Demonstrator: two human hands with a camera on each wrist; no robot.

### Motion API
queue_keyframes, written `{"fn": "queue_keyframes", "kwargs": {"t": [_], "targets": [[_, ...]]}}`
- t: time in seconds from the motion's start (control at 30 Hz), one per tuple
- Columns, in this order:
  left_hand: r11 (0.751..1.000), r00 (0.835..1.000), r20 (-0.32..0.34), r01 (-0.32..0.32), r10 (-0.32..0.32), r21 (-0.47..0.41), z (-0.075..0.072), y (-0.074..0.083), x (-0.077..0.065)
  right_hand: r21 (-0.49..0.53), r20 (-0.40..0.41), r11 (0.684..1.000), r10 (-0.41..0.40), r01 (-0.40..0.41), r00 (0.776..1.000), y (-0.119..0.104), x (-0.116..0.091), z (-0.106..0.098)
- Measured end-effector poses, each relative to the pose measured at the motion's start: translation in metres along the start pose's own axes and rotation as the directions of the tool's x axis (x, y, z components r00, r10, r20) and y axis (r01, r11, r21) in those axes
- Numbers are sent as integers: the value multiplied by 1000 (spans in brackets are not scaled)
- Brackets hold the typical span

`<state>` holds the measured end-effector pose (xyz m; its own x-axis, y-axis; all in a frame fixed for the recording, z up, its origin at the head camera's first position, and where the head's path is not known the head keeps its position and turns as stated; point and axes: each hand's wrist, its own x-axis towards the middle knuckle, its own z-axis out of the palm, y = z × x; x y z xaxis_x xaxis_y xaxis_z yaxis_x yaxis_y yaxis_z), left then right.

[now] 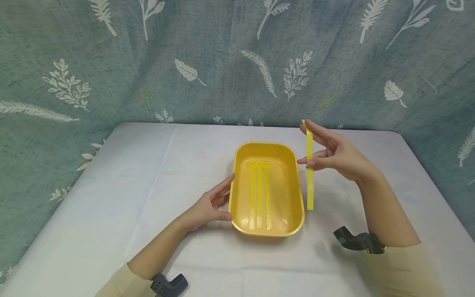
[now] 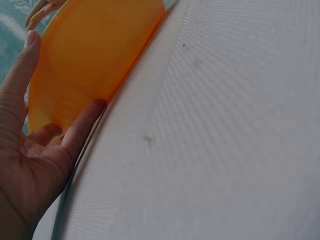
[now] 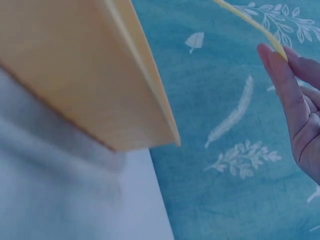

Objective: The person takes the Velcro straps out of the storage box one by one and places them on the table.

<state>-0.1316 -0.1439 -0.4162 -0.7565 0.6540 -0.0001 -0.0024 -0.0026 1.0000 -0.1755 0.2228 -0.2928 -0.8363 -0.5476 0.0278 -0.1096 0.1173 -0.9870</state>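
On the white tablecloth [image 1: 185, 152], the yellow rectangular tray [image 1: 285, 198] holds three yellow strips [image 1: 259, 198], laid lengthwise side by side. The left hand [image 1: 208, 209] rests extended fingers against its left wall, apparently for stability; beside the right wall, the right hand [image 1: 339, 154] pinches a single yellow strip [image 1: 310, 185], seemingly keeping it straight.

At the right edge, the right hand [image 3: 302, 112], partly cut off by the frame, pinches one end of a thin yellow strip [image 3: 270, 36] between its fingertips; the strip slants up and left, out at the top. The blurred outer wall of a yellow container [image 3: 80, 75] fills the upper left, its rim well apart from the hand. Below it lies a white surface [image 3: 142, 200], shadowed beside the container. Teal fabric [image 3: 210, 75] printed with white leaves and sprigs forms the background.
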Motion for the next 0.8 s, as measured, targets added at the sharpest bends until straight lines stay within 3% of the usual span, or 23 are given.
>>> {"fn": "queue_keyframes", "kwargs": {"t": [0.33, 0.8], "targets": [[1000, 1000, 2, -3, 3, -5, 0, 0, -1, -29, -42, 992, 120, -121, 992, 27, -29, -13], [1000, 1000, -4, 9, -9, -5, 0, 0, -1, 42, 13, 986, 162, -162, 987, 78, -36, -16]]}}
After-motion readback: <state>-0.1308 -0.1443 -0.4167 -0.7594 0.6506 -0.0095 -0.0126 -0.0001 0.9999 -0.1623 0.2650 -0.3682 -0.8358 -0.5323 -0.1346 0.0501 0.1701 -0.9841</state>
